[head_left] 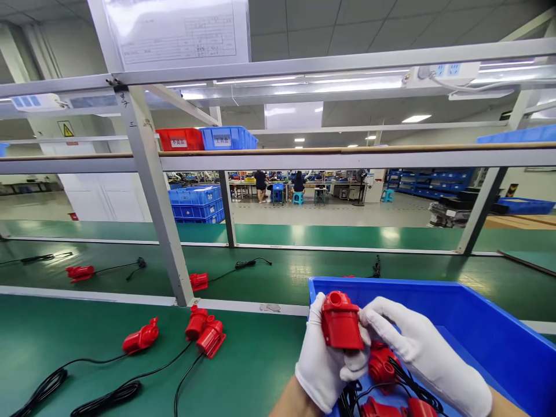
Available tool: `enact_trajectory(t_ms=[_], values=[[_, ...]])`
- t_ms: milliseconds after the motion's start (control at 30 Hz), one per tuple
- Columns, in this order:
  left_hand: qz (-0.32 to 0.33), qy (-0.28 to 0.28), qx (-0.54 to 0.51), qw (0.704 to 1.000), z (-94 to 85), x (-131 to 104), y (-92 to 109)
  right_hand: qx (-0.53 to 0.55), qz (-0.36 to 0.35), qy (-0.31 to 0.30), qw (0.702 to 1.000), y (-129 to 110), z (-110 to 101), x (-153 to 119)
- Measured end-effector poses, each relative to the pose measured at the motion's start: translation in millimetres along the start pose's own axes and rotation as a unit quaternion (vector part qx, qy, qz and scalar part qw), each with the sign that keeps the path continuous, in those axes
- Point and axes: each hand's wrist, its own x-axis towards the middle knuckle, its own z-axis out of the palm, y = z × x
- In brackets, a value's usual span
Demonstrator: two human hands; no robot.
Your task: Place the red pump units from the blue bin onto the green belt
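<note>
My left hand point(324, 359), in a white glove, is wrapped round a red plastic pump point(342, 325) above the near side of a blue bin point(434, 298). The pump's round port faces up. My right hand point(412, 344), also gloved, has its fingers pinched together against the pump's right side; what lies between the fingertips is hidden. Below both hands, more red pumps point(382, 364) with coiled black cords point(417, 387) lie in the bin.
Left on the green bench are a red pump point(141, 337) and two pumps side by side point(211, 336), with black cords trailing. Beyond a metal upright point(156, 202), a conveyor-like green strip holds further pumps point(199, 281). A shelf overhead carries red point(180, 139) and blue boxes point(229, 138).
</note>
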Motion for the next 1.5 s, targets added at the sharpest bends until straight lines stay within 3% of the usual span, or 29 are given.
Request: enact_trajectory(t_ms=[200, 400, 567, 667, 900, 1167, 1500], values=[[-0.010, -0.054, 0.036, 0.998, -15.3, 3.5, -0.8, -0.003, -0.045, 0.001, 0.999, -2.7, 6.0, -9.0], [0.058, -0.033, 0.027, 0.997, -18.6, 3.2, -1.6, 0.012, -0.063, 0.007, 0.998, -5.6, 5.2, -12.6], [-0.012, -0.062, 0.036, 0.997, -16.4, 3.2, -0.9, 0.030, -0.030, 0.003, 0.999, -0.4, 6.2, -13.4], [-0.016, -0.071, 0.037, 0.997, -15.5, 3.0, -0.8, 0.032, -0.020, 0.008, 0.999, -0.3, 6.6, -12.8], [-0.015, -0.054, 0.032, 0.998, -14.7, 1.6, 0.2, 0.025, -0.033, 0.000, 0.999, -1.6, 7.2, -13.2], [0.090, -0.006, 0.030, 0.995, -11.9, 0.6, -3.2, 0.018, -0.041, -0.014, 0.999, 2.0, 8.5, -14.0], [0.082, -0.023, 0.024, 0.996, -2.3, -2.4, -0.4, 0.015, -0.047, -0.007, 0.999, 2.5, 8.5, -16.4]])
